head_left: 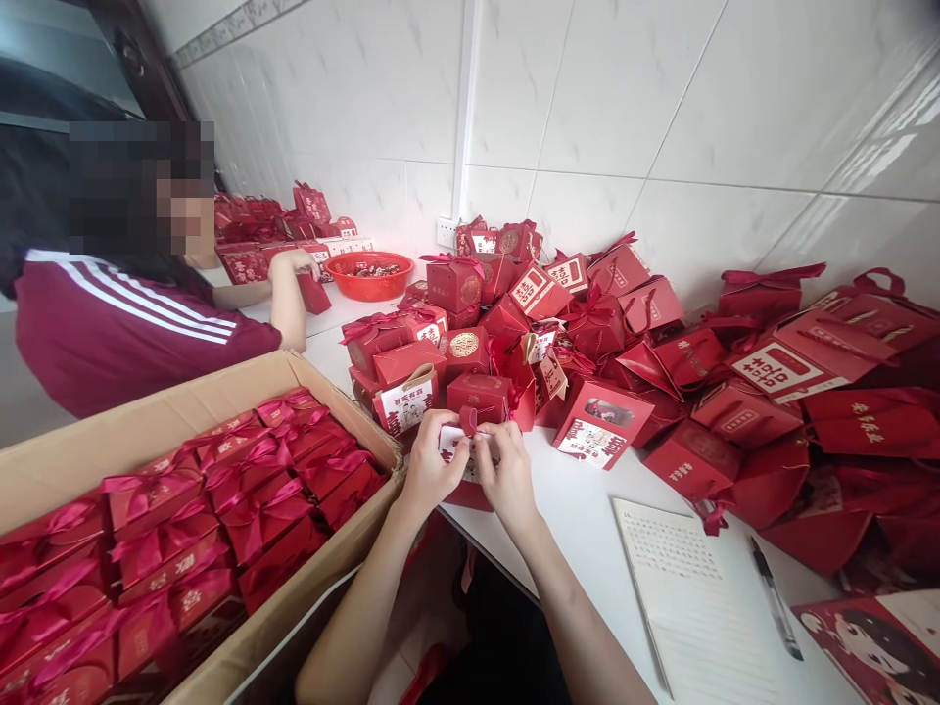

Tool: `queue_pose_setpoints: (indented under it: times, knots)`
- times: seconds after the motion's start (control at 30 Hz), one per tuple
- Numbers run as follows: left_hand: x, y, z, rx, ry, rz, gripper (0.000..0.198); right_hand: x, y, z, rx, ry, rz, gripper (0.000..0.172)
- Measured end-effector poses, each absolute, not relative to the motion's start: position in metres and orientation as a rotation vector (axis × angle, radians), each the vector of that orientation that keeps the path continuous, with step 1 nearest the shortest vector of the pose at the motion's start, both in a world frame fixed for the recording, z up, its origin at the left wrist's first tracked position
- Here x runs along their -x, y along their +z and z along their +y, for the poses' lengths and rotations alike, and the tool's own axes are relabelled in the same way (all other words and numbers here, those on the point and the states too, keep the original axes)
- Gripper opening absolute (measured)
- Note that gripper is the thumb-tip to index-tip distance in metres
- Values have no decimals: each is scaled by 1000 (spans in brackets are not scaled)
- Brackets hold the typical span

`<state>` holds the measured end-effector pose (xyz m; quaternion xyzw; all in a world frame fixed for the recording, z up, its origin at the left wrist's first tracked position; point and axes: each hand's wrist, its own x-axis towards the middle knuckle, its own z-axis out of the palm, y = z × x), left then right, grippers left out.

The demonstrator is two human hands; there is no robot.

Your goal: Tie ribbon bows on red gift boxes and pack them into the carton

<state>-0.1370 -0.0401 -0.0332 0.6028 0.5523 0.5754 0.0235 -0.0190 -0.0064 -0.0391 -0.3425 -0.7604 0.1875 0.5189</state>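
Note:
At the front edge of the white table, a small red gift box [468, 493] with a white printed panel stands between my hands. My left hand [437, 460] pinches the top of it from the left, fingers curled at a short red strap [468, 421]. From the other side my right hand [508, 470] closes its thumb and fingertips on the same top. My fingers hide part of the box's upper edge. Just right of my hands is another red gift box [596, 426] with a window and a white printed label.
A cardboard carton [294, 367] at left holds rows of ribboned red boxes. Piled boxes [547, 294] spread along the wall. A notebook [682, 587] and black pen [775, 597] lie at right. Beyond, a co-worker [124, 313] holds a red box near a red basin [371, 284].

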Motion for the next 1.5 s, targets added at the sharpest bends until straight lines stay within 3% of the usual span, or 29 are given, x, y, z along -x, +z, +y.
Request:
queue_pose_setpoints:
  times: [0.6,1.1,1.27,1.5]
  knots:
    - [143,-18,-35,-1784,1375,1892,12,7,-24,2,797,597,-1915,13]
    - [133,-21,-33,-1810,1420,1984,15,6,-23,4,832,570,-1986,19]
    - [138,-21,-39,-1823,1460,1766,4,4,-22,5,802,690,-2002,18]
    - [140,-26,-41,-1831,1574,1564,8,2,-23,4,769,708,-2021,19]
